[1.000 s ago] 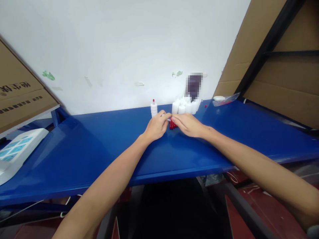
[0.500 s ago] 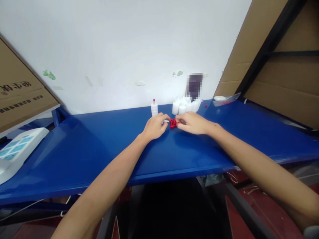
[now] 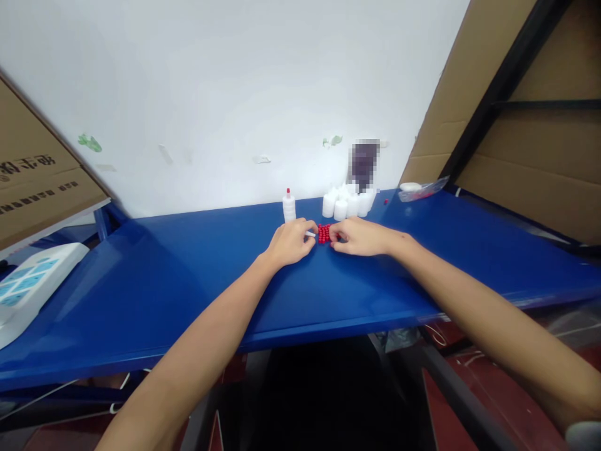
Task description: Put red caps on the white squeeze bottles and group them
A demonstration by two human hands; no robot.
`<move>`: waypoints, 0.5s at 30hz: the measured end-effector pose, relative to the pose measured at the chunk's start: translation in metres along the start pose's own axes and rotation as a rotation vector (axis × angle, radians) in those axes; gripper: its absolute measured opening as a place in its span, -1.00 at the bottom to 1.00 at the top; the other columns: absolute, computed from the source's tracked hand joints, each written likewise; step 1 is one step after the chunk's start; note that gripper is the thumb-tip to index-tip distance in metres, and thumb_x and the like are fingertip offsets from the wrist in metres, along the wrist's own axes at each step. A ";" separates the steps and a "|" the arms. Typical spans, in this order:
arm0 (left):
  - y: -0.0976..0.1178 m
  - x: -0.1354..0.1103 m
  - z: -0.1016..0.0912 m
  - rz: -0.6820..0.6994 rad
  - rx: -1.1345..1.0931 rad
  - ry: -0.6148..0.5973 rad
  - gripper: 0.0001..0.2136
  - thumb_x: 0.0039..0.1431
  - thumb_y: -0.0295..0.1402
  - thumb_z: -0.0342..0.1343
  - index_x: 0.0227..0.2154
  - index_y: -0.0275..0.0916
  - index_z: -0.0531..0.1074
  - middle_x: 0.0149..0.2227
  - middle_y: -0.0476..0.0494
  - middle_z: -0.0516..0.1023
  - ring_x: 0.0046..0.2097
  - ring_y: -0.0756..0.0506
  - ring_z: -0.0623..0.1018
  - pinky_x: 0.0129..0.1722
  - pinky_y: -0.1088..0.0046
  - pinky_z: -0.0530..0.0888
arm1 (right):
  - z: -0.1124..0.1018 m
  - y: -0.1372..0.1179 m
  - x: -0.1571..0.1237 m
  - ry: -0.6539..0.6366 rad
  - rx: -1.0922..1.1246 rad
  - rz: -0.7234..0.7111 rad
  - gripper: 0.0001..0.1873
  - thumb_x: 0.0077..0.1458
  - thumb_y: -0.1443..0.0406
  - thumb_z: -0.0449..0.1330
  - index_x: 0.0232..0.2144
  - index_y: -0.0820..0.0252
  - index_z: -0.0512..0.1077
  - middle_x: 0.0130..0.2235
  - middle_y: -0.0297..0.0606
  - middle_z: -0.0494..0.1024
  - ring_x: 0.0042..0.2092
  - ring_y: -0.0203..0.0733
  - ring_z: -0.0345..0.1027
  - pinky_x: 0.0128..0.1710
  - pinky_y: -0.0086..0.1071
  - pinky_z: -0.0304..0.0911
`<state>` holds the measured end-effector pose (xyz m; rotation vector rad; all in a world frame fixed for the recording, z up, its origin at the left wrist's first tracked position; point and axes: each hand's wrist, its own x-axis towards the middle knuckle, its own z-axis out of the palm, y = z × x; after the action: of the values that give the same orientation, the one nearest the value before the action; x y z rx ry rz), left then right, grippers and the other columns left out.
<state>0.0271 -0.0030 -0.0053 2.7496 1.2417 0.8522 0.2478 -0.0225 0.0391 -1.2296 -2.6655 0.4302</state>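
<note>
Left hand (image 3: 292, 242) is positioned low over the blue surface (image 3: 188, 263), its fingers closed on a slim white piece (image 3: 310, 234). Only the end of the piece is exposed, pointed toward the right hand; the remainder is concealed by the hand. Right hand (image 3: 357, 237) is held opposite, thumb and forefinger curled at the right edge of a compact cluster of small red pieces (image 3: 323, 234). Whether one of these is gripped by the right fingers cannot be told. The cluster is laid on the surface in the gap between the two hands.

A white bottle with a red tip (image 3: 289, 208) is stood upright just behind the left hand, its lower part partly hidden. A group of white bottles (image 3: 340, 208) is stood close together behind the right hand. Farther right, a single red piece (image 3: 385, 202) is noted on the surface, near a clear plastic bag (image 3: 425, 190).
</note>
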 end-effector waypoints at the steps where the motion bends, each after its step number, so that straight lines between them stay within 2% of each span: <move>1: 0.000 0.000 0.000 -0.003 0.003 -0.003 -0.81 0.14 -0.44 0.06 -0.23 -0.17 0.53 -0.30 -0.10 0.56 -0.30 -0.13 0.54 -0.27 0.33 0.47 | -0.001 0.000 0.000 -0.001 0.004 0.000 -0.94 0.05 0.32 0.14 -0.46 0.15 0.36 -0.50 -0.36 0.43 -0.48 -0.28 0.23 -0.41 -0.34 0.05; 9: 0.006 -0.001 -0.003 -0.068 0.048 -0.027 -0.86 0.17 -0.32 0.08 -0.28 -0.16 0.52 -0.30 -0.12 0.58 -0.28 -0.16 0.56 -0.30 0.33 0.46 | -0.002 0.001 -0.001 0.019 0.048 -0.026 -0.98 0.01 0.33 0.18 -0.42 0.16 0.41 -0.49 -0.37 0.41 -0.46 -0.28 0.23 -0.41 -0.37 0.05; 15: 0.012 -0.001 -0.006 -0.131 0.107 -0.138 -0.82 0.19 -0.24 0.04 -0.27 -0.16 0.50 -0.27 -0.11 0.59 -0.25 -0.17 0.57 -0.28 0.36 0.44 | 0.002 0.006 0.002 0.026 0.051 -0.022 -0.94 0.05 0.30 0.17 -0.43 0.16 0.39 -0.49 -0.37 0.43 -0.47 -0.29 0.23 -0.41 -0.38 0.03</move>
<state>0.0323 -0.0134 0.0021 2.7149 1.4603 0.5909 0.2503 -0.0176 0.0355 -1.1827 -2.6268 0.4718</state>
